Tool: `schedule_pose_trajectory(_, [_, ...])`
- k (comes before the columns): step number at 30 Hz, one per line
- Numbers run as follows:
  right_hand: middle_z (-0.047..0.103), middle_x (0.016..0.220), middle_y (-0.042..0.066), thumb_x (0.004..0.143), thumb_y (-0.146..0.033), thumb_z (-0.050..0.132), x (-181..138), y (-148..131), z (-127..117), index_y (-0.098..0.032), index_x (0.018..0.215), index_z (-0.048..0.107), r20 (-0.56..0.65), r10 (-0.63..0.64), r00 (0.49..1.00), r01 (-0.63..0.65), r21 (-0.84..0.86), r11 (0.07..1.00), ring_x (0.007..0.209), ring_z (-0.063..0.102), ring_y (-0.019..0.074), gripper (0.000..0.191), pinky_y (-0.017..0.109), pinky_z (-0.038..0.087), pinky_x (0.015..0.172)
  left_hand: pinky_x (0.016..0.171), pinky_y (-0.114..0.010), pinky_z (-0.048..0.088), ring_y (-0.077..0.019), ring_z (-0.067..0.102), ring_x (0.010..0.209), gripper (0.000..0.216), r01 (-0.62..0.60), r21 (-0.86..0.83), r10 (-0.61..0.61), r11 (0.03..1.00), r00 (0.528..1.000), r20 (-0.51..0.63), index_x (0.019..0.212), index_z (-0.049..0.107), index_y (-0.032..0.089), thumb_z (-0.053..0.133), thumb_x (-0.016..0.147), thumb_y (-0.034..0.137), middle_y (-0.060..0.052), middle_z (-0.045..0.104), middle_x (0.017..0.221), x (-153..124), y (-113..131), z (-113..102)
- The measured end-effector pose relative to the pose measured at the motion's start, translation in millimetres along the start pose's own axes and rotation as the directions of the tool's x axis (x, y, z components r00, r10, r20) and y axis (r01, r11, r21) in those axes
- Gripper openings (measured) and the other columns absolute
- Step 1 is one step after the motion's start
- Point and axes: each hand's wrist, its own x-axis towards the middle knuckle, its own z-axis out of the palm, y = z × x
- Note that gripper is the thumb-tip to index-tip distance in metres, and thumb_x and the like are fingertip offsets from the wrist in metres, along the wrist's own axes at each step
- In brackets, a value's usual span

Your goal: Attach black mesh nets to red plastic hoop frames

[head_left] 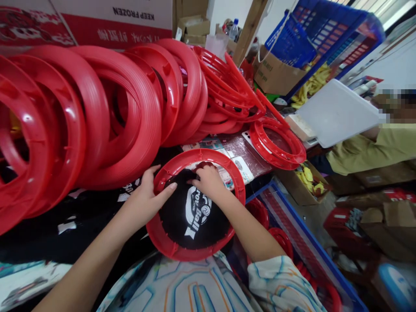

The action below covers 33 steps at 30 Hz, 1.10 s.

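Note:
A red plastic ring (239,177) rests against the front of my body, tilted towards me. Black mesh fabric (175,216) with a white printed ball logo spans much of its opening. My left hand (152,190) grips the ring's left rim, its thumb reaching inward over the edge of the mesh. Inside the opening, near the top, my right hand (209,180) has its fingers curled on the gathered upper edge of the mesh. The fingertips of this hand are partly hidden.
Several red rings (130,125) stand in a row at the left and back. Thinner red rings (276,145) lie at the right. Below them is a blue crate (308,242) with red parts. A cardboard box (276,73) and a person's yellow garment (373,145) are beyond.

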Motion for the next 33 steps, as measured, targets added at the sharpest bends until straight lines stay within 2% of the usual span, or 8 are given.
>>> schedule_pose_trajectory(6, [0.063, 0.091, 0.009, 0.079, -0.028, 0.067, -8, 2, 0, -0.017, 0.087, 0.065, -0.047, 0.056, 0.997, -0.050, 0.136, 0.989, 0.096, 0.056, 0.0238, 0.013, 0.035, 0.041, 0.084, 0.071, -0.038, 0.051, -0.0271, 0.065, 0.082, 0.043, 0.061, 0.045, -0.065, 0.997, 0.994, 0.092, 0.102, 0.057, 0.020, 0.064, 0.070, 0.048, -0.004, 0.067, 0.089, 19, 21, -7])
schedule_pose_trajectory(10, [0.065, 0.100, 0.005, 0.080, -0.011, 0.058, -17, 4, -6, -0.018, 0.098, 0.060, -0.081, 0.072, 0.994, -0.045, 0.293, 0.955, 0.097, 0.058, 0.0179, 0.019, 0.030, 0.044, 0.083, 0.081, -0.038, 0.052, -0.0253, 0.064, 0.095, 0.063, -0.019, -0.124, 0.038, 0.992, 0.988, 0.147, 0.126, 0.044, 0.021, 0.066, 0.069, 0.037, -0.007, 0.064, 0.110, 33, 13, -6])
schedule_pose_trajectory(13, [0.066, 0.104, 0.003, 0.079, -0.018, 0.062, -19, 4, -13, -0.018, 0.105, 0.059, -0.077, 0.030, 0.997, 0.003, 0.395, 0.919, 0.096, 0.060, 0.0157, 0.026, 0.027, 0.045, 0.081, 0.088, -0.037, 0.051, -0.0243, 0.061, 0.106, 0.073, -0.092, -0.232, 0.145, 0.968, 0.964, 0.224, 0.135, 0.034, 0.028, 0.068, 0.070, 0.037, -0.005, 0.056, 0.125, 41, 13, -4])
schedule_pose_trajectory(18, [0.066, 0.076, -0.001, 0.084, -0.033, 0.061, -18, 3, -20, -0.018, 0.079, 0.065, -0.077, 0.007, 0.997, 0.029, 0.457, 0.889, 0.071, 0.060, 0.0134, 0.016, 0.025, 0.044, 0.067, 0.099, -0.040, 0.043, -0.0253, 0.054, 0.114, 0.061, -0.252, -0.117, 0.266, 0.961, 0.955, 0.130, 0.123, 0.044, 0.028, 0.068, 0.072, 0.047, -0.003, 0.052, 0.127, 42, 21, 1])
schedule_pose_trajectory(22, [0.068, 0.087, 0.002, 0.088, -0.026, 0.053, -20, 4, -26, -0.019, 0.086, 0.065, -0.168, 0.034, 0.985, 0.051, 0.475, 0.878, 0.083, 0.061, 0.0151, 0.013, 0.028, 0.045, 0.077, 0.095, -0.036, 0.044, -0.0223, 0.056, 0.106, 0.040, -0.322, -0.128, 0.334, 0.938, 0.939, 0.085, 0.110, 0.051, 0.024, 0.064, 0.077, 0.044, -0.002, 0.057, 0.112, 43, 21, 2])
schedule_pose_trajectory(25, [0.068, 0.095, 0.004, 0.090, -0.023, 0.048, -23, 2, -32, -0.020, 0.093, 0.063, -0.218, 0.025, 0.976, 0.090, 0.502, 0.860, 0.091, 0.061, 0.0157, 0.016, 0.029, 0.046, 0.084, 0.091, -0.034, 0.044, -0.0202, 0.057, 0.097, 0.025, -0.297, -0.157, 0.319, 0.942, 0.937, 0.139, 0.098, 0.056, 0.023, 0.061, 0.080, 0.039, -0.001, 0.060, 0.100, 45, 22, 0])
schedule_pose_trajectory(29, [0.069, 0.102, 0.004, 0.091, -0.020, 0.045, -23, -5, -37, -0.021, 0.099, 0.064, -0.233, -0.013, 0.972, 0.138, 0.530, 0.837, 0.096, 0.062, 0.0153, 0.021, 0.031, 0.046, 0.089, 0.081, -0.034, 0.045, -0.0207, 0.057, 0.088, 0.028, -0.145, -0.196, 0.168, 0.970, 0.980, 0.106, 0.094, 0.051, 0.023, 0.065, 0.074, 0.037, 0.001, 0.059, 0.092, 45, 25, 2])
schedule_pose_trajectory(33, [0.070, 0.095, 0.002, 0.083, -0.026, 0.062, -18, -9, -38, -0.022, 0.093, 0.067, -0.243, -0.025, 0.970, 0.159, 0.549, 0.821, 0.089, 0.064, 0.0167, 0.011, 0.032, 0.049, 0.084, 0.074, -0.030, 0.043, -0.0175, 0.054, 0.080, 0.018, -0.144, -0.279, 0.179, 0.950, 0.978, 0.104, 0.084, 0.050, 0.022, 0.063, 0.074, 0.031, 0.003, 0.054, 0.084, 42, 26, 5])
